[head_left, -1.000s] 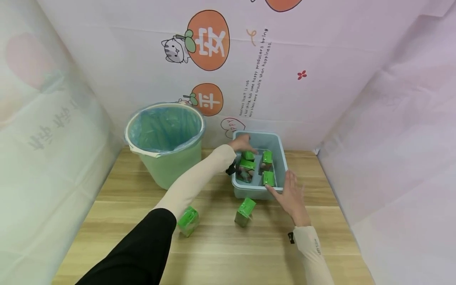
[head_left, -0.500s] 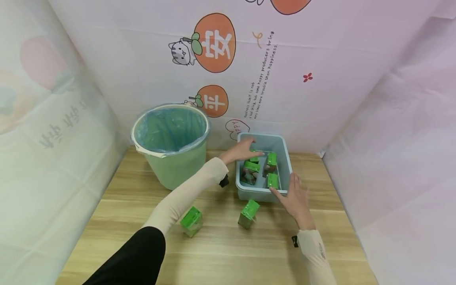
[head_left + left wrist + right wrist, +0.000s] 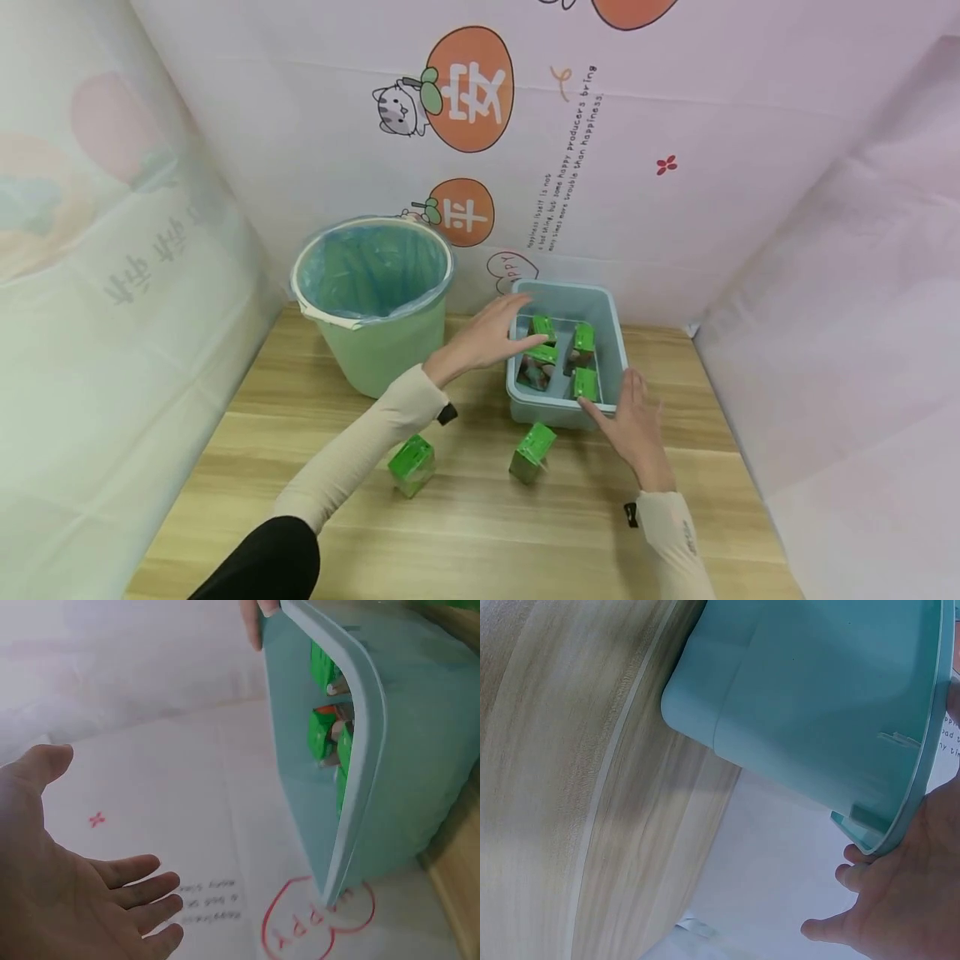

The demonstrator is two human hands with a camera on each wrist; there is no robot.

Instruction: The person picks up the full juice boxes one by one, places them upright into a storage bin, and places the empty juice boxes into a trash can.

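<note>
My left hand [image 3: 487,336] hovers over the left rim of a pale blue plastic bin [image 3: 551,414]. Its fingers are spread and nothing is in the palm, as the left wrist view also shows. My right hand [image 3: 633,427] rests on the bin's near right corner, thumb along the near rim and fingers stretched along the right side. Several small green-topped packs stand inside the bin, among them a near right pack [image 3: 585,384] and a far right pack [image 3: 583,337]. Two more sit on the table: a left pack [image 3: 412,467] and a middle pack [image 3: 533,454].
A light green bucket [image 3: 390,354] lined with a blue plastic bag stands left of the bin. Printed white sheeting [image 3: 637,225] rises behind and along both sides. Everything stands on a wood-grain table [image 3: 450,542].
My left hand has drawn back leftward and up out of the bin, baring the packs at its left side. My right hand keeps its place at the corner. The head view has shifted slightly.
</note>
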